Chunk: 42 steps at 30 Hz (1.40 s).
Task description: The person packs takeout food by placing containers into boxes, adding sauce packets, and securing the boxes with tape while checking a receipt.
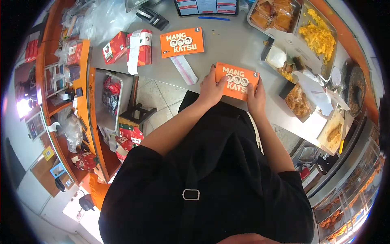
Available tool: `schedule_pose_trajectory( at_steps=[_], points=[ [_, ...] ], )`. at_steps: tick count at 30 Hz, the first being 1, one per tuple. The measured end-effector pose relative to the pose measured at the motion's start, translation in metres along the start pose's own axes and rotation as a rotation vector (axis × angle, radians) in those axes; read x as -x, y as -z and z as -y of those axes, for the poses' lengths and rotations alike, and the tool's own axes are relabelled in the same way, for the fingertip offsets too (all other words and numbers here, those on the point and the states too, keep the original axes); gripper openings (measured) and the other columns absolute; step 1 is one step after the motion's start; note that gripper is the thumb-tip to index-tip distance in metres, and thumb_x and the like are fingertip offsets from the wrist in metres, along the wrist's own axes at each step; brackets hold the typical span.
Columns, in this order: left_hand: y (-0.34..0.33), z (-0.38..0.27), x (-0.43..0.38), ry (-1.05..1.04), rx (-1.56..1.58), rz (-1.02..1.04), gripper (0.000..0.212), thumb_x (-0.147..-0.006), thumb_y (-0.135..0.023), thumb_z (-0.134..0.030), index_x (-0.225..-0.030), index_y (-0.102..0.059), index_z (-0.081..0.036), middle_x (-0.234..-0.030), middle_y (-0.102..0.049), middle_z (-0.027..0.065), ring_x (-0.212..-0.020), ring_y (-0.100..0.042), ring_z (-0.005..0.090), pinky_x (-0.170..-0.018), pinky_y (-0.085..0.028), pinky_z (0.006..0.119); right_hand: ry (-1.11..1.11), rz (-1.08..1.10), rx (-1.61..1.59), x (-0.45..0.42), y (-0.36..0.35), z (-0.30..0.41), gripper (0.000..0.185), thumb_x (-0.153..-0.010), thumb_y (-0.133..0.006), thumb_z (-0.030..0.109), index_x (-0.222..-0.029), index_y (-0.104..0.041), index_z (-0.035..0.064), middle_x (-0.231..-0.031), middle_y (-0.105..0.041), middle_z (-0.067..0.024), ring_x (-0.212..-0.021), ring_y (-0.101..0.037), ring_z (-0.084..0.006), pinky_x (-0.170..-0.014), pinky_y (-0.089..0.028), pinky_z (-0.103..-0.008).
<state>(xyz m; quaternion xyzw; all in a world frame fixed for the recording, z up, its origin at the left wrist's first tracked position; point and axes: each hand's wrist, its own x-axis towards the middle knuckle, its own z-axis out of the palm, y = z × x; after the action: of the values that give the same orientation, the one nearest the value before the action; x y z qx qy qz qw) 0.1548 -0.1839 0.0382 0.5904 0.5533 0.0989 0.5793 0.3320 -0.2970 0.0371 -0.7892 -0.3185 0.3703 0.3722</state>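
Note:
An orange cardboard food box (pixel 236 82) with printed lettering and cartoon faces is closed and held between both hands at the near counter edge. My left hand (pixel 211 88) grips its left side, thumb on the lid. On the right side, my right hand (pixel 256 96) holds it with the thumb on top. A similar closed orange box (pixel 195 33) lies farther back, beside a printed paper slip (pixel 184 70). To my right are two open food boxes: one holds white rice (pixel 276 57) and egg, the other breaded fried pieces (pixel 297 100).
Red boxes (pixel 115 48) and a paper strip (pixel 134 53) sit on the steel counter (pixel 234 39) at left. A tablet (pixel 207 6) and blue pen (pixel 214 18) are at the back. Scrambled egg (pixel 318 36) fills a right-hand tray; a yellow-handled knife (pixel 342 145) lies nearer.

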Motion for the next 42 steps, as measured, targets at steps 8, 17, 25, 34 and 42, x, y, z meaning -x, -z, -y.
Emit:
schedule_pose_trajectory(
  at_steps=[8, 17, 25, 34, 42],
  points=[
    [0.041, -0.008, -0.012, -1.031, -0.868, 0.218, 0.078, -0.089, -0.075, -0.040, -0.158, -0.042, -0.021, -0.167, -0.026, 0.0188, -0.153, -0.022, 0.0475, -0.122, -0.027, 0.061, 0.713, 0.274, 0.781, -0.012, 0.028, -0.007, 0.087, -0.088, -0.074, 0.050, -0.160, -0.038, 0.0179, -0.169, -0.024, -0.0188, -0.157, -0.015, -0.0438, -0.125, -0.020, -0.0604],
    [0.027, 0.015, -0.025, -1.164, -0.911, 0.119, 0.068, -0.087, -0.076, -0.035, -0.151, -0.053, -0.029, -0.161, -0.039, 0.0109, -0.154, -0.023, 0.0436, -0.122, -0.034, 0.057, 0.823, 0.259, 0.821, -0.018, 0.027, -0.020, 0.080, -0.086, -0.077, 0.024, -0.157, -0.043, 0.0173, -0.170, -0.021, -0.0179, -0.155, -0.013, -0.0518, -0.125, -0.028, -0.0566],
    [0.038, -0.004, -0.034, -1.182, -1.091, 0.237, 0.069, -0.086, -0.073, -0.051, -0.144, -0.057, -0.017, -0.158, -0.041, 0.0198, -0.150, -0.031, 0.0441, -0.121, -0.024, 0.065, 0.620, 0.100, 0.572, -0.034, 0.046, 0.019, 0.053, -0.096, -0.067, 0.030, -0.144, -0.056, 0.0096, -0.156, -0.044, -0.0216, -0.146, -0.039, -0.0427, -0.118, -0.036, -0.0499],
    [0.052, -0.069, -0.131, -0.785, -1.114, -0.126, 0.053, -0.087, -0.070, -0.024, -0.136, -0.058, -0.007, -0.148, -0.045, 0.0300, -0.144, -0.037, 0.0491, -0.118, -0.026, 0.065, 0.190, -0.183, 0.497, -0.087, 0.002, 0.047, 0.029, -0.099, -0.061, 0.026, -0.111, -0.071, 0.0014, -0.102, -0.073, -0.0238, -0.095, -0.070, -0.0434, -0.088, -0.055, -0.0509],
    [0.022, -0.139, -0.124, -0.769, -0.867, -0.165, 0.039, -0.088, -0.065, -0.017, -0.125, -0.065, -0.006, -0.137, -0.058, 0.0206, -0.133, -0.050, 0.0409, -0.108, -0.040, 0.059, 0.124, -0.162, 0.663, -0.130, 0.054, 0.030, 0.036, -0.092, -0.067, 0.026, -0.118, -0.067, -0.0002, -0.102, -0.072, -0.0261, -0.098, -0.069, -0.0435, -0.087, -0.056, -0.0513]
  ],
)
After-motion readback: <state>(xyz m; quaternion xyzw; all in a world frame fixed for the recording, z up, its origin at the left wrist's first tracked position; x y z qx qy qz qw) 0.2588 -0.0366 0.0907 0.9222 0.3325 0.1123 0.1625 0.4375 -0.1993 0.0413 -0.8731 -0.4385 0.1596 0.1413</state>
